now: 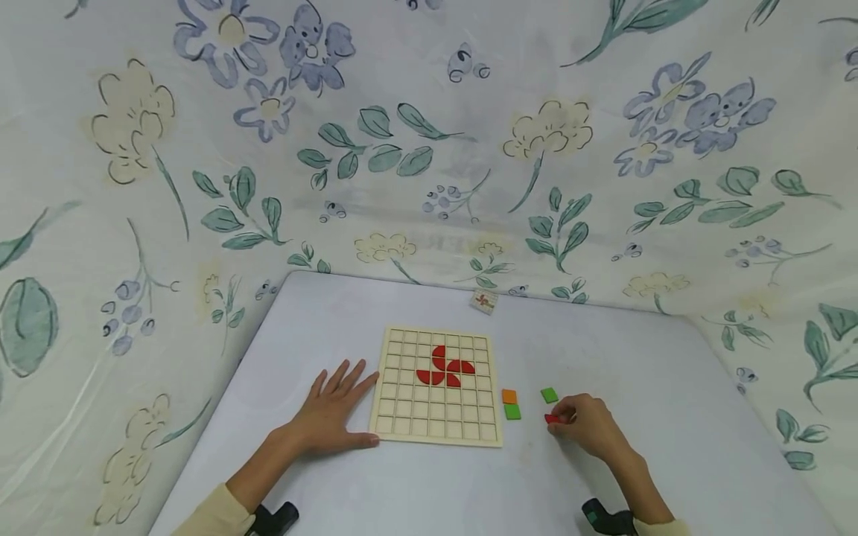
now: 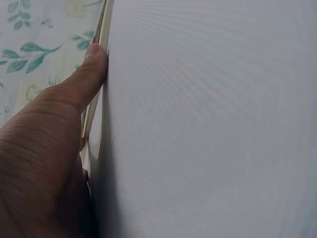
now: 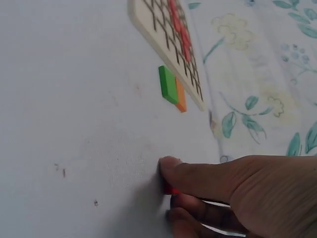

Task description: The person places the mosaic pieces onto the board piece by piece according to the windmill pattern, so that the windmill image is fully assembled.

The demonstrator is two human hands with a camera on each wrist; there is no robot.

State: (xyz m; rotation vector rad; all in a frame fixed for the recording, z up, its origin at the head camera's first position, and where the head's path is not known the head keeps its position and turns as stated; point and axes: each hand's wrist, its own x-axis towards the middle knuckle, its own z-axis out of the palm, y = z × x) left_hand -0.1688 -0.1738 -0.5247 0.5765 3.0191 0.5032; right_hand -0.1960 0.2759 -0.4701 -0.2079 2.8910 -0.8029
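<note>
A square wooden grid board [image 1: 402, 409] lies on the white table, with several red curved pieces [image 1: 453, 380] forming a pinwheel in its cells. My left hand [image 1: 328, 417] has its fingers spread, fingertips and thumb at the board's left edge; in the left wrist view the thumb [image 2: 89, 74] lies along that edge. My right hand [image 1: 590, 424] pinches a small red piece [image 1: 552, 419] between thumb and fingers, low over the table to the right of the board. In the right wrist view, the fingers mostly hide this red piece [image 3: 169, 188].
An orange tile [image 1: 509, 396] and a green tile [image 1: 512, 412] lie beside the board's right edge. Another green tile [image 1: 550, 394] is just beyond my right hand. A small card with a red pattern [image 1: 484, 301] lies at the table's back edge, before a floral cloth [image 1: 415, 216].
</note>
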